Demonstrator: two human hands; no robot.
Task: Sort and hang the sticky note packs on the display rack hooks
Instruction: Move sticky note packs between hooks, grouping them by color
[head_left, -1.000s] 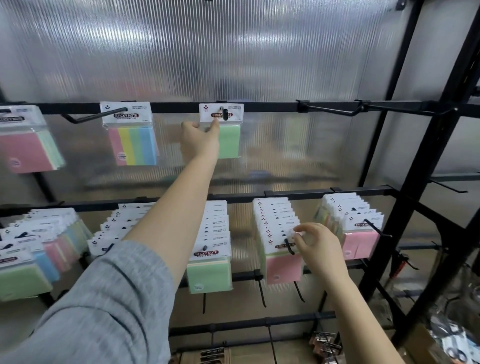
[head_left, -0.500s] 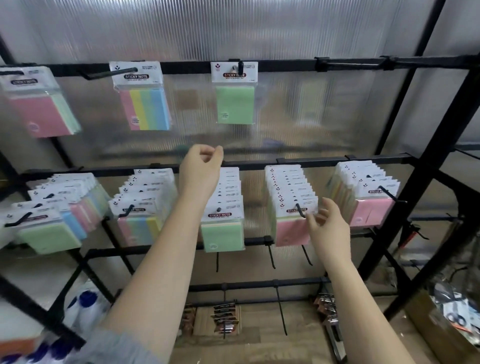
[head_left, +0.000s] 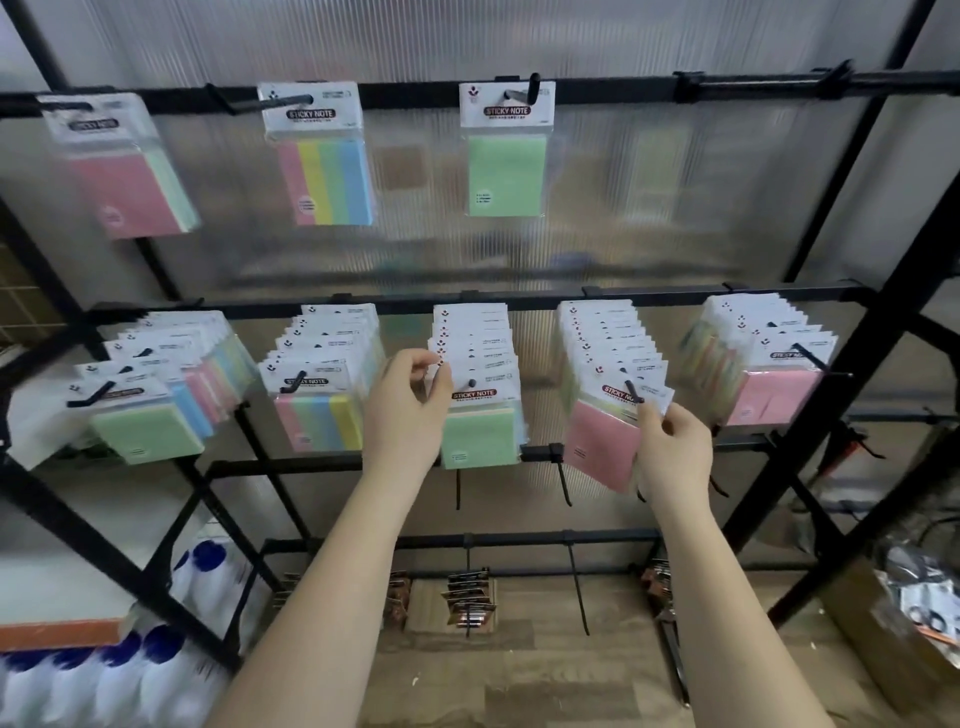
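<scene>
A black display rack (head_left: 550, 299) carries sticky note packs on hooks. On the top bar hang a pink pack (head_left: 130, 182), a striped pack (head_left: 324, 171) and a green pack (head_left: 506, 166). The middle bar holds several full hooks. My left hand (head_left: 410, 405) pinches the left header edge of the front green pack (head_left: 480, 431) on the centre hook. My right hand (head_left: 675, 447) pinches the lower right edge of the front pink pack (head_left: 602, 441), which hangs tilted on its hook.
Further hooks on the middle bar hold mixed packs at the left (head_left: 145, 431), striped packs (head_left: 319, 415) and pink packs at the far right (head_left: 774, 395). Bare hooks (head_left: 576, 582) stick out lower down. White bottles with blue caps (head_left: 171, 623) stand at bottom left, a box (head_left: 914, 618) at bottom right.
My left hand came down from the green pack on the top bar to the centre hook's front pack. My right hand closed on the front pink pack, which now tilts. The view dropped lower.
</scene>
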